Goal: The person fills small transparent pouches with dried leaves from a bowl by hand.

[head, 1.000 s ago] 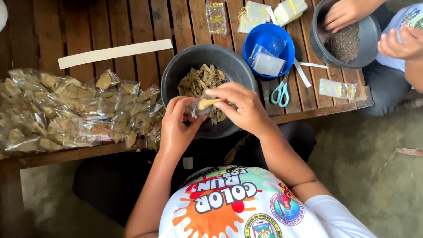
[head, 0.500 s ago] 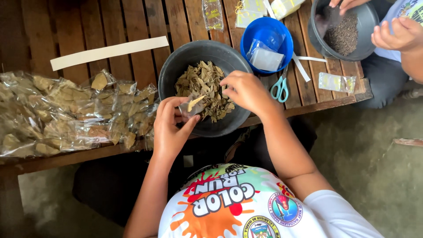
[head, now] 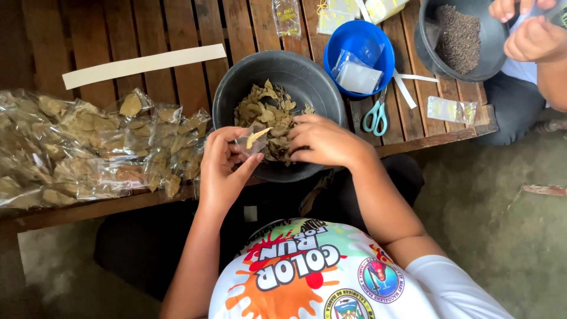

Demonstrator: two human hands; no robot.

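Note:
My left hand [head: 223, 167] holds a small clear plastic bag [head: 250, 142] with a dried leaf in it, at the near rim of a dark round basin [head: 233, 94]. The basin holds a heap of dried bay-like leaves [head: 266, 109]. My right hand [head: 322, 142] rests on the leaves inside the basin, its fingers curled over them; whether it grips any I cannot tell. Both hands are close together over the front of the basin.
A pile of filled clear leaf bags [head: 88, 147] lies at the left on the slatted wooden table [head: 165, 29]. A blue bowl [head: 378, 44] of empty bags, teal scissors [head: 375, 117], a paper strip [head: 142, 64]. Another person's hands [head: 528, 29] work at a basin of dark seeds [head: 458, 35].
My right hand has moved from the small bag down into the leaves in the basin. My left hand still holds the bag, shifted slightly.

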